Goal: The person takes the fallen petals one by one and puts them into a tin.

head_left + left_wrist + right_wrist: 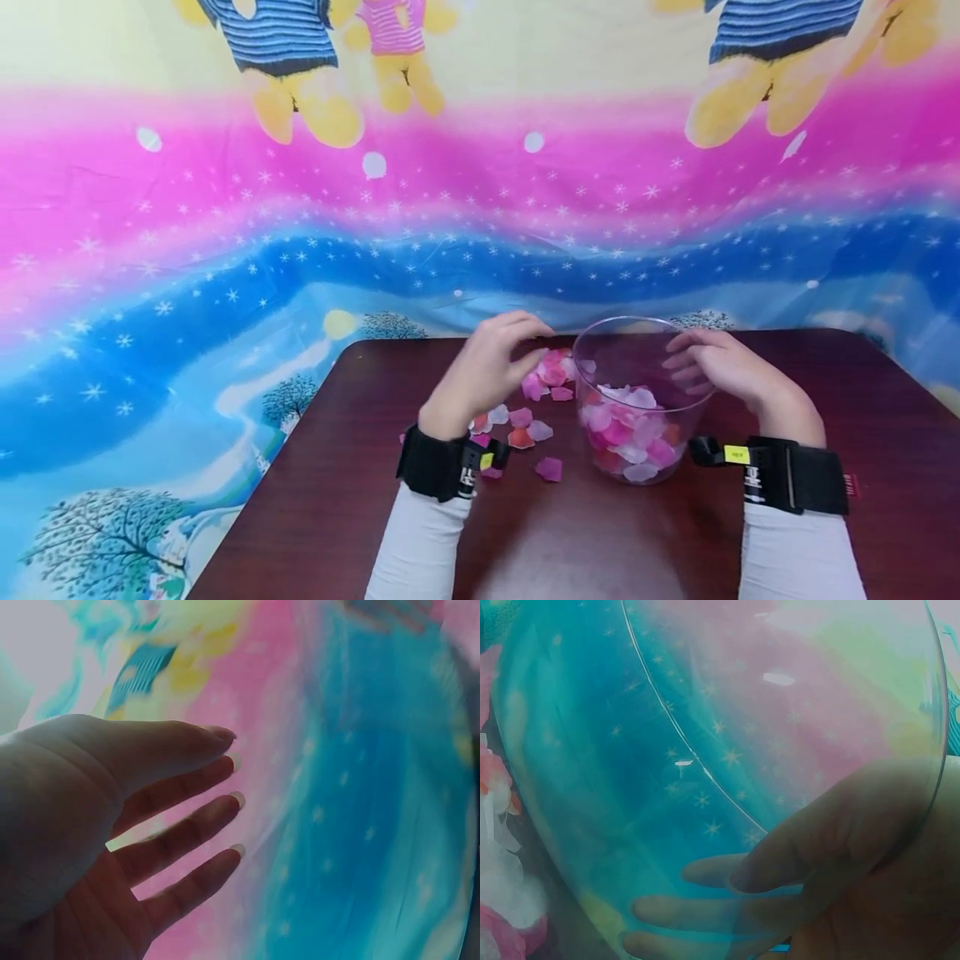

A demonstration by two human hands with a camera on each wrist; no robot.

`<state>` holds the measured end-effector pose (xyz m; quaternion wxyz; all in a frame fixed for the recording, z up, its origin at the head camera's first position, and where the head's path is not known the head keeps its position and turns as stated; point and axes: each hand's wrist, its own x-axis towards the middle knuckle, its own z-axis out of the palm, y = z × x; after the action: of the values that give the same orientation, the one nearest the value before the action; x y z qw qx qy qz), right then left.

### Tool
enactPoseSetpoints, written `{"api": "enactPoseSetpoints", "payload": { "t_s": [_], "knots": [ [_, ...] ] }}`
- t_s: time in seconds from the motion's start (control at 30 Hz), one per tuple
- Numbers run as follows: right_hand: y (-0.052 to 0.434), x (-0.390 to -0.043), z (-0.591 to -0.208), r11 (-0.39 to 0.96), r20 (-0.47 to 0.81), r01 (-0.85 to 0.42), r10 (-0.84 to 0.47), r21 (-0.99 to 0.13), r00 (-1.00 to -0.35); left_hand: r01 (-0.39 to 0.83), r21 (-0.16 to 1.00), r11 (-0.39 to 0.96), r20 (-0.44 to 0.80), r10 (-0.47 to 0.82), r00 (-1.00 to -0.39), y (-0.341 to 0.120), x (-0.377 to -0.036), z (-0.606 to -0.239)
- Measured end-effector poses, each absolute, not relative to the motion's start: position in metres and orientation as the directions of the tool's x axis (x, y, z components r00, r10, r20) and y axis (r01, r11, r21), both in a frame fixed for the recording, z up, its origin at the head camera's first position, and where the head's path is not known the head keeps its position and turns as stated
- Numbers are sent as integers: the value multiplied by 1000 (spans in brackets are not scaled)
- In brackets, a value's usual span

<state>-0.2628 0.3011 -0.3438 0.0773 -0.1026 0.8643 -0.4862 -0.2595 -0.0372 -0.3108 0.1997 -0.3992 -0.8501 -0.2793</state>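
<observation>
Clear round container (643,398) upright on the dark brown worktop (322,500), toward its far middle, about a third full of fabric petals (633,437) in white, pale pink, magenta and some orange-red. Transparent wall, thin rim, no lid; through it, from the right wrist view, the star-patterned backdrop (225,250) in blue, pink and yellow.

Right hand (723,371) gripping the container (705,787) from its right side, thumb (832,832) and fingers curled against the wall, fingers partly seen through the plastic.

Left hand (487,371) raised just left of the container, above a loose scatter of petals (536,408) on the worktop; fingers (187,832) nearly straight and slightly spread, holding nothing as seen from the left wrist view.

Loose petals lying just beside the container's left base, a few toward the near edge.

Black wrist bands (795,486) on both white sleeves, each with a small yellow tag; writing there too small to read.
</observation>
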Motion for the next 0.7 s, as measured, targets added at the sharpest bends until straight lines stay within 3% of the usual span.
{"api": "enactPoseSetpoints", "payload": {
  "t_s": [0.2,0.4,0.53,0.7],
  "knots": [
    [308,-262,-346,530,-40,-100,-246,-842,-969,688,437,580,461,512,-725,-70,-270,-312],
    [307,-262,-344,525,-30,-109,-250,-844,-968,561,509,653,185,553,-812,-69,-281,-327],
    [305,-263,-344,532,-30,-112,-251,-839,-968,497,490,716,14,564,-825,-57,-290,-348],
    [302,-264,-345,527,-34,-107,-251,-843,-967,502,483,718,-61,599,-799,-42,-296,-370]
  ]
}}
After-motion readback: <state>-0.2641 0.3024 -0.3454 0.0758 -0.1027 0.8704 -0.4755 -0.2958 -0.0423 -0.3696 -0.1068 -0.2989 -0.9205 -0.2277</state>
